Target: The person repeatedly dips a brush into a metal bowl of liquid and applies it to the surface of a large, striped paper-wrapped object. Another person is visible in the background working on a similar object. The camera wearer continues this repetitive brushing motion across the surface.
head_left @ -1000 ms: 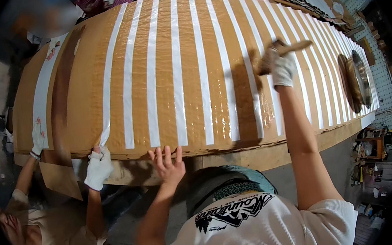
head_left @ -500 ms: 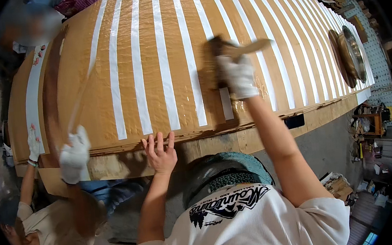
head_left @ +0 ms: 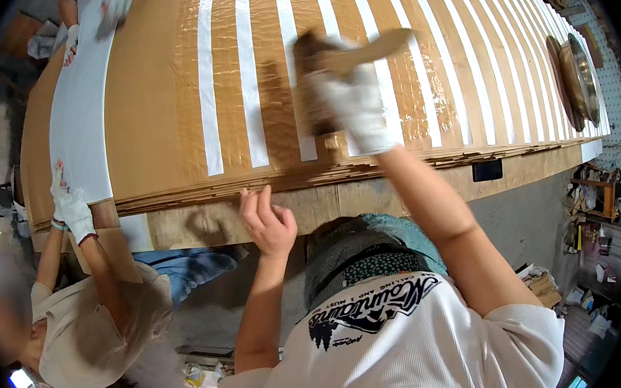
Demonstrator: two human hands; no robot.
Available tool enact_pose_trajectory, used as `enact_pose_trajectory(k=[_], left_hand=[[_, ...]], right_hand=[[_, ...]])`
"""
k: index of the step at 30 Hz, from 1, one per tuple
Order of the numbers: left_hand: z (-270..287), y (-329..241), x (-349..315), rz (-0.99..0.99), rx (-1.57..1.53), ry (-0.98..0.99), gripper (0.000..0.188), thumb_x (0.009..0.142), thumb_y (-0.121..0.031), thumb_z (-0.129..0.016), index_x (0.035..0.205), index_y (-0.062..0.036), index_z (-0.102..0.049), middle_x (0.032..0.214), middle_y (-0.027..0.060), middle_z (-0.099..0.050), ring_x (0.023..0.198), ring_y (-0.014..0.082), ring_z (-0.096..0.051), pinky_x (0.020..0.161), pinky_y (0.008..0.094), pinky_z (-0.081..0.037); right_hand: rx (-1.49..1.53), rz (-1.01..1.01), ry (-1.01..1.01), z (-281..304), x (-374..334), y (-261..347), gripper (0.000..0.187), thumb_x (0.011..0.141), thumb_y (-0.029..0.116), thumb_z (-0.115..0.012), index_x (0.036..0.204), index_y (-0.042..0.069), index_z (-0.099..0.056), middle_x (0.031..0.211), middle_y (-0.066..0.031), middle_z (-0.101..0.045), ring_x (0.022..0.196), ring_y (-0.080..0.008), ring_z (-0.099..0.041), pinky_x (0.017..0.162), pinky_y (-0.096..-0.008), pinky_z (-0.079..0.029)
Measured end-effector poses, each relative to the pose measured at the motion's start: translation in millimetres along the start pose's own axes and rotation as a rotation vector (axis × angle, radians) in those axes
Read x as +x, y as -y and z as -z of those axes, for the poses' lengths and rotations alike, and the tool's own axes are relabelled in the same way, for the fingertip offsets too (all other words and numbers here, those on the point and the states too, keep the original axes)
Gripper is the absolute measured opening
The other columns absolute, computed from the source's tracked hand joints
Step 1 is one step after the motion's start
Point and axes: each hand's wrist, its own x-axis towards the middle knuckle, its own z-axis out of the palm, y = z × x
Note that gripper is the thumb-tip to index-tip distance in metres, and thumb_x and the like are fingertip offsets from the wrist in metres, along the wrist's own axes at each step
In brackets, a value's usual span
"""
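My right hand (head_left: pixel 359 114), in a white glove, grips a wide brush (head_left: pixel 368 50) with a pale wooden handle and a dark head. Motion blurs both. The brush is over a broad stack of brown sheets (head_left: pixel 152 97) crossed by parallel white strips (head_left: pixel 248 73); the brown around it looks wet and glossy. At the stack's near edge is my bare left hand (head_left: pixel 268 220), fingers slightly bent and thumb apart, holding nothing. Whether its fingertips touch the sheet edges I cannot tell.
On the left, a co-worker's gloved hands (head_left: pixel 73 213) are at the near end of a wide white sheet (head_left: pixel 84 133); another person's hands are at its far end. A metal basin (head_left: pixel 580 82) stands on the right. A dark flat object (head_left: pixel 487 170) lies by the wooden table edge (head_left: pixel 414 188).
My right hand and the brush have moved left across the strips. My left hand's fingers have curled slightly. The co-worker's raised glove has come down, and more of the white sheet shows.
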Motion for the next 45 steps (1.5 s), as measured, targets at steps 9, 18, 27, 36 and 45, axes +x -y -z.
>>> enact_pose_trajectory(k=[9,18,27,36,45], left_hand=[[-4.1,26.4,26.1,0.039,0.212,0.093,0.053,0.078,-0.001,-0.054,0.131,0.0006,-0.059,0.132,0.015,-0.058,0.13,0.0367,-0.054,0.111,0.0483,-0.044],[-5.7,20.6,16.9,0.057,0.197,0.091,0.061,0.079,0.002,-0.054,0.14,-0.0001,-0.056,0.139,0.0151,-0.055,0.137,0.0344,-0.049,0.113,0.0453,-0.041],[-12.6,1.5,12.4,0.115,0.255,0.2,0.076,0.076,0.003,-0.054,0.151,-0.0025,-0.045,0.154,0.0163,-0.045,0.147,0.0336,-0.038,0.121,0.0462,-0.032],[-1.8,-33.5,10.3,0.318,0.228,0.259,0.079,0.082,0.003,-0.06,0.156,-0.006,-0.035,0.161,0.0157,-0.037,0.149,0.0355,-0.034,0.121,0.0448,-0.03],[-88.2,-248.5,-7.0,0.264,-0.104,0.122,0.05,0.091,-0.001,-0.06,0.141,-0.0008,-0.054,0.125,0.0193,-0.058,0.119,0.0346,-0.06,0.102,0.0426,-0.046]], right_hand=[[-0.164,-0.059,0.099,-0.9,-38.8,16.1,0.05,0.081,0.023,-0.076,0.128,0.008,-0.063,0.102,-0.0192,-0.072,0.09,-0.0317,-0.073,0.078,-0.0401,-0.06],[-0.404,-0.209,-0.309,250.2,-31.9,-63.3,0.045,0.087,0.018,-0.073,0.129,0.004,-0.065,0.107,-0.0152,-0.075,0.096,-0.0258,-0.072,0.086,-0.0361,-0.057],[-0.29,-0.159,-0.127,185.2,-12.8,-40.7,0.044,0.083,0.028,-0.073,0.124,0.016,-0.067,0.103,-0.0185,-0.072,0.102,-0.0349,-0.07,0.09,-0.0431,-0.056],[-0.411,-0.211,-0.265,397.5,-2.7,-109.9,0.046,0.083,0.034,-0.073,0.125,0.014,-0.068,0.108,-0.0155,-0.073,0.103,-0.0338,-0.069,0.091,-0.0413,-0.055],[-0.681,-0.286,-0.191,590.7,6.6,-157.3,0.058,0.091,0.055,-0.063,0.124,0.009,-0.071,0.117,-0.0218,-0.07,0.107,-0.0359,-0.068,0.095,-0.0442,-0.051]])
